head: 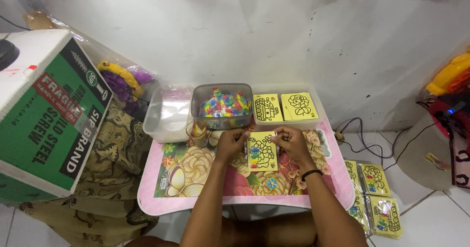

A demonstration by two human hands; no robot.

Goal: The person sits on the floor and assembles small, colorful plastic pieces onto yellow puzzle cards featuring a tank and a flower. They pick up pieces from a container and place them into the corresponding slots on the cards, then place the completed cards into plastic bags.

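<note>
What can't be made out from here

The green-and-white cardboard box (46, 114) runs off the left edge, the orange toy (450, 75) off the right; the left hand (231, 145) hides a corner of the yellow picture card (262, 151) (tiny pieces in the clear tub (223, 105) blur together).

A large green-and-white cardboard box (46, 114) with a red label band (56, 99) is seen at far left. Clear-wrapped yellow picture packs (377, 198) are laid on the floor at right.
</note>
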